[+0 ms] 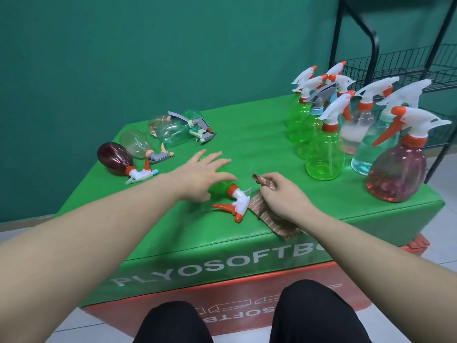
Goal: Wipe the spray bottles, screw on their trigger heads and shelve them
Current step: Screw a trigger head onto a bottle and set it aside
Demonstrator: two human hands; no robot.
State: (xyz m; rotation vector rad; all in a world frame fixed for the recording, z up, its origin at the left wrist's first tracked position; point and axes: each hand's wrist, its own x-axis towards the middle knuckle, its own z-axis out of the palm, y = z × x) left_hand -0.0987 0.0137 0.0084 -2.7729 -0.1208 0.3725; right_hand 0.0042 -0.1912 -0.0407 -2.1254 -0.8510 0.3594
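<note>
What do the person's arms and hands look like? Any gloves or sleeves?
No gloves and no sleeves in view. The left hand and right hand are bare, and both forearms are uncovered up to the picture's edge. No watch, rings or bracelets show. Below, the knees wear black trousers.

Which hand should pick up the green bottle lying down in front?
Probably the left hand: it is spread open right over the lying green bottle. The right hand is busy, closed on the brown cloth beside the trigger head.

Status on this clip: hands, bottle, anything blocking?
Left hand open, fingers spread over lying green bottle. Right hand gripping brown cloth beside its trigger head. Nothing blocking.
</note>
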